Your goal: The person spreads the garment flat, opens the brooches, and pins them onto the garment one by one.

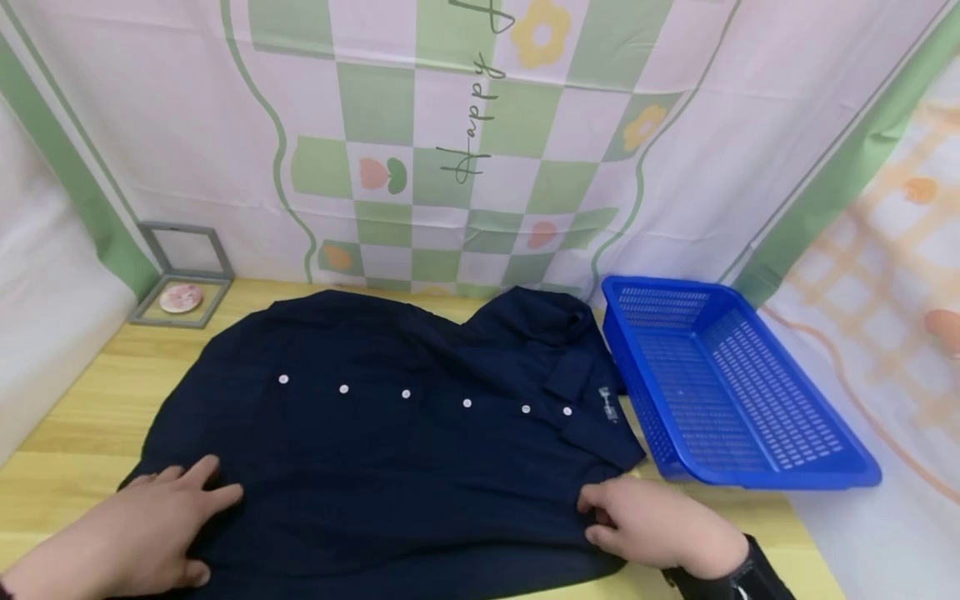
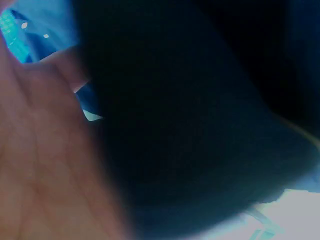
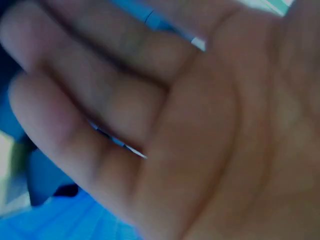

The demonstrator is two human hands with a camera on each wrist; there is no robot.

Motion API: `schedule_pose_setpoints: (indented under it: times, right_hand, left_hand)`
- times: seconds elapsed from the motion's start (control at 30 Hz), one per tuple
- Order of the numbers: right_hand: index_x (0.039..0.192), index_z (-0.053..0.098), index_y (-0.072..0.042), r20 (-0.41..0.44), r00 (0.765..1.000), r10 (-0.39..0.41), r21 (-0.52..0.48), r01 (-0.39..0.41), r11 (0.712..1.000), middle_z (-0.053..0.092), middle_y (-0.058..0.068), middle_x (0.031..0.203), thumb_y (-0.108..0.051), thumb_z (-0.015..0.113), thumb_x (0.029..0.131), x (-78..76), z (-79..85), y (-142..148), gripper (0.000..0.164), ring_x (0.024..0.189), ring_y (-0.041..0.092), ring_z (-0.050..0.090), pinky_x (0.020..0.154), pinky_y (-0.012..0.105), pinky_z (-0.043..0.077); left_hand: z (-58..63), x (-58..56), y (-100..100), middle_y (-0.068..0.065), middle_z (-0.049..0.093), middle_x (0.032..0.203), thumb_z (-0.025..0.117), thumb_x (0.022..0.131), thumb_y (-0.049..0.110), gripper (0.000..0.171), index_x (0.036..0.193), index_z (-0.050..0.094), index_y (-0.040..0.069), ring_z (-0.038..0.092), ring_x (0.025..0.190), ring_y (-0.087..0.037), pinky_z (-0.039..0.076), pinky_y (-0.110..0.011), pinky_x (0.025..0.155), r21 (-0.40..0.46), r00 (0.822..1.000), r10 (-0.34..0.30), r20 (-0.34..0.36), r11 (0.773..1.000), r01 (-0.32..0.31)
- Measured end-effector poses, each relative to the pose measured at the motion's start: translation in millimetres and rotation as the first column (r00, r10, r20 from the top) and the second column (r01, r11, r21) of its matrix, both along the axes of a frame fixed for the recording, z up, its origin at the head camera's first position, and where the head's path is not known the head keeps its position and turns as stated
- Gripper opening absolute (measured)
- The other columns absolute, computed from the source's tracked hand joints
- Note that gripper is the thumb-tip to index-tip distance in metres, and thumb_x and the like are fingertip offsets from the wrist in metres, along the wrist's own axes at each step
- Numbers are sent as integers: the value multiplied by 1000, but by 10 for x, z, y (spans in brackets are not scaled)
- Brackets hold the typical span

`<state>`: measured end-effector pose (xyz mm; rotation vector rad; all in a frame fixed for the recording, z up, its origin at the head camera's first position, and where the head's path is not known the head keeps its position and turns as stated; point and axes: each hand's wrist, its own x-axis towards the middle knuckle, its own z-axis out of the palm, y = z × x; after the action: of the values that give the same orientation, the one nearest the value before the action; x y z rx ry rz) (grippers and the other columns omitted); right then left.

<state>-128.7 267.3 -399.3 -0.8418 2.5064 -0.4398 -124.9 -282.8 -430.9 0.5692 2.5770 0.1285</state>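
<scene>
A dark navy button-up shirt (image 1: 360,467) lies sideways on the wooden table, its row of white buttons facing up and its collar (image 1: 570,375) toward the right. On the shirt's lower left part rests my left hand (image 1: 157,529), fingers spread and thumb apart. Dark fabric (image 2: 185,150) fills much of the left wrist view beside the palm. My right hand (image 1: 652,521) is at the shirt's near right edge, thumb and fingers curled and pinching the cloth. In the right wrist view the fingers (image 3: 95,95) look bent, and their grip is partly hidden.
A blue perforated plastic basket (image 1: 671,408) stands at the right, close against the collar side. At the back left corner is an open grey-framed case (image 1: 180,321) with a small round pink item (image 1: 181,298) in it. A patterned curtain (image 1: 450,225) hangs behind the table.
</scene>
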Motion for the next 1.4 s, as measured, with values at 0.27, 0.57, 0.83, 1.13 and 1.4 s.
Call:
schedule_pose_setpoints:
  times: [0.27,0.57,0.83,1.13,1.4]
  right_hand:
    - [118,67,-15,-378,923,-68,42,90,995,60,0,110,-39,83,80,-23,-110,-208,47,96,17,60,78,39,53]
    - [151,46,-16,-37,964,-262,214,264,941,28,22,157,-49,87,70,-11,-164,-160,96,138,52,30,102,62,37]
    - [116,68,-5,-453,887,-85,98,144,985,64,8,107,-34,77,87,-264,64,-277,42,95,26,65,81,47,53]
    - [150,40,-1,-455,865,-214,25,252,967,50,20,144,-22,65,97,-982,77,-625,63,129,37,49,103,54,40]
    - [154,39,-9,-158,961,-226,222,258,940,29,29,154,-26,60,100,-1298,-168,-706,60,139,43,33,109,54,32]
  left_hand:
    - [16,-96,246,-20,41,146,65,83,67,53,105,69,19,42,125,-56,44,-68,84,85,980,-94,-178,990,111]
    - [-73,-204,211,-32,31,149,74,71,68,99,148,46,11,35,120,-68,49,-65,75,59,999,-8,-36,998,11]
    - [351,-739,142,-28,57,126,70,92,43,58,131,60,1,56,114,-47,45,-61,93,204,943,-66,-326,969,139]
    - [463,-1837,315,-33,61,114,51,88,-9,37,125,52,-15,59,107,-49,45,-57,94,215,858,-6,-514,967,135]
    - [201,-2222,381,-31,59,111,64,90,0,40,127,51,-10,57,106,-48,45,-58,91,174,935,63,-348,985,-1]
